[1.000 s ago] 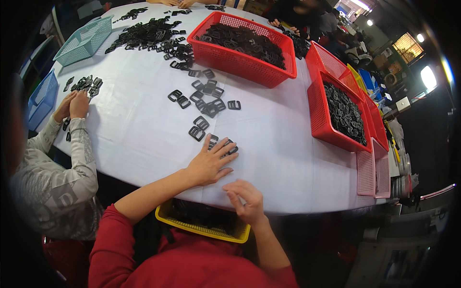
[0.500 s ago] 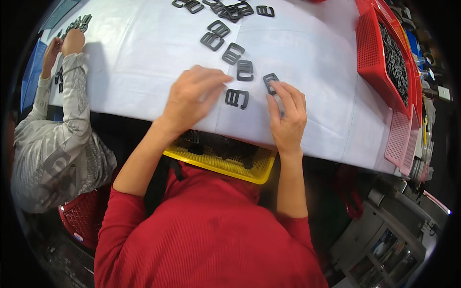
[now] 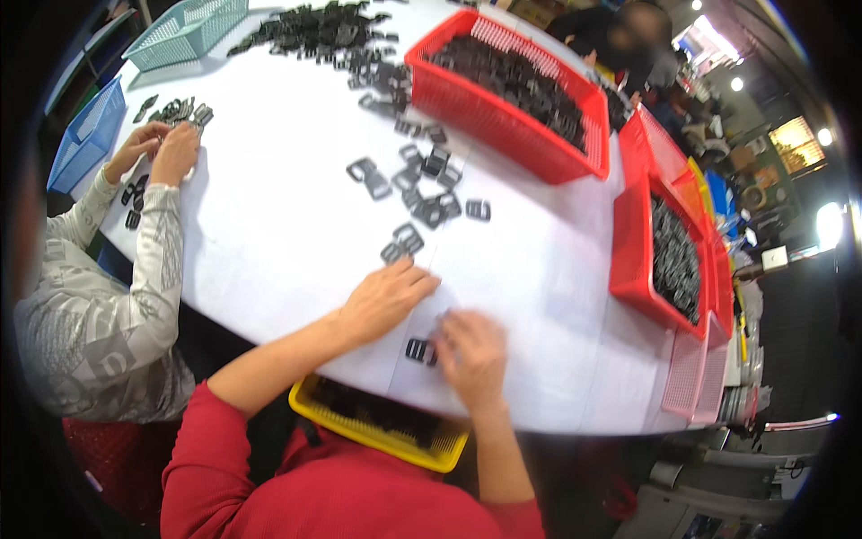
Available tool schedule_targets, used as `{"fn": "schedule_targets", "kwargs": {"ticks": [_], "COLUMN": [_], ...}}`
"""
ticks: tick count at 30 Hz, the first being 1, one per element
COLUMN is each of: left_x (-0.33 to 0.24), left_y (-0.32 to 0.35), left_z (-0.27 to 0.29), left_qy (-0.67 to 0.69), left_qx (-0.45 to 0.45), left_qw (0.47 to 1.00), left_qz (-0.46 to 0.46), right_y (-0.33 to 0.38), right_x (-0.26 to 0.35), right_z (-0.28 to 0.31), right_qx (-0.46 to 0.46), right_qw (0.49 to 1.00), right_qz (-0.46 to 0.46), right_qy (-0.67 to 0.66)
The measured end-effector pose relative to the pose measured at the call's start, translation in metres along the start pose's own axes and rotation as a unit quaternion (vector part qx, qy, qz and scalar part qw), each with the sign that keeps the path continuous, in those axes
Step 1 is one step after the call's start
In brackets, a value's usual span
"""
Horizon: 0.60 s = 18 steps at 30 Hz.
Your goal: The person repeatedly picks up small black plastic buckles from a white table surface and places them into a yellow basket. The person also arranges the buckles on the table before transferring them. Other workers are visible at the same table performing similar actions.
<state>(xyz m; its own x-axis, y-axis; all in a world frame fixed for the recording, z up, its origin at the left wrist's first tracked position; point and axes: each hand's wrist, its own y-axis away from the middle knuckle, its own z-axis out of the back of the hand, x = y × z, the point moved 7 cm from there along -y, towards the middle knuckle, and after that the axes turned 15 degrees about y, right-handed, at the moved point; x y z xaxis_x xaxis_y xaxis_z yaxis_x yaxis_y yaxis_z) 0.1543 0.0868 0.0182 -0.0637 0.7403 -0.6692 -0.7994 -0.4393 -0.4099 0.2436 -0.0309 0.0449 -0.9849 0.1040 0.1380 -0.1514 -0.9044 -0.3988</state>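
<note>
My left hand (image 3: 388, 299) is over the white table, its fingers bent and close together just below a pair of black plastic buckles (image 3: 402, 243). What lies under its fingertips is hidden. My right hand (image 3: 472, 356) is smeared by motion beside a single black buckle (image 3: 418, 350), partly covering its right side. A small dark piece shows at the right fingertips, too blurred to name. Farther up the table lies a loose cluster of similar buckles (image 3: 431, 208), with one buckle (image 3: 478, 210) a little apart to its right.
Red baskets (image 3: 503, 135) of black parts stand on the table (image 3: 296, 269) at the far right. A big buckle heap (image 3: 314, 31) lies at the back. A yellow basket (image 3: 382, 422) is below the near edge. At left, a co-worker's hands (image 3: 171, 153) handle dark parts near blue baskets (image 3: 94, 130).
The view has tipped up, bringing in more of the far table. My right hand has moved left to the near buckle. My left hand now covers where buckles lay between the hands.
</note>
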Motion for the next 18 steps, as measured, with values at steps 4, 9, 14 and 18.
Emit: {"fn": "schedule_targets", "kwargs": {"ticks": [4, 9, 14, 18], "left_x": [0.022, 0.011, 0.016, -0.004], "left_y": [0.024, 0.024, 0.027, 0.044], "left_z": [0.005, 0.031, 0.034, 0.045], "left_qy": [0.213, 0.017, -0.142, -0.114], "left_qx": [0.039, -0.016, -0.038, -0.012], "left_qw": [0.949, 0.990, 0.989, 0.992], "left_qz": [0.227, 0.138, 0.035, 0.053], "right_y": [0.012, 0.013, -0.001, -0.058], "right_x": [0.034, 0.040, 0.030, 0.021], "right_z": [-0.007, -0.007, -0.008, -0.016], "right_qx": [0.061, 0.001, 0.053, -0.006], "right_qw": [0.994, 0.991, 0.996, 0.999], "right_qz": [0.095, 0.125, 0.042, 0.018], "right_qy": [-0.009, 0.044, -0.054, -0.049]}}
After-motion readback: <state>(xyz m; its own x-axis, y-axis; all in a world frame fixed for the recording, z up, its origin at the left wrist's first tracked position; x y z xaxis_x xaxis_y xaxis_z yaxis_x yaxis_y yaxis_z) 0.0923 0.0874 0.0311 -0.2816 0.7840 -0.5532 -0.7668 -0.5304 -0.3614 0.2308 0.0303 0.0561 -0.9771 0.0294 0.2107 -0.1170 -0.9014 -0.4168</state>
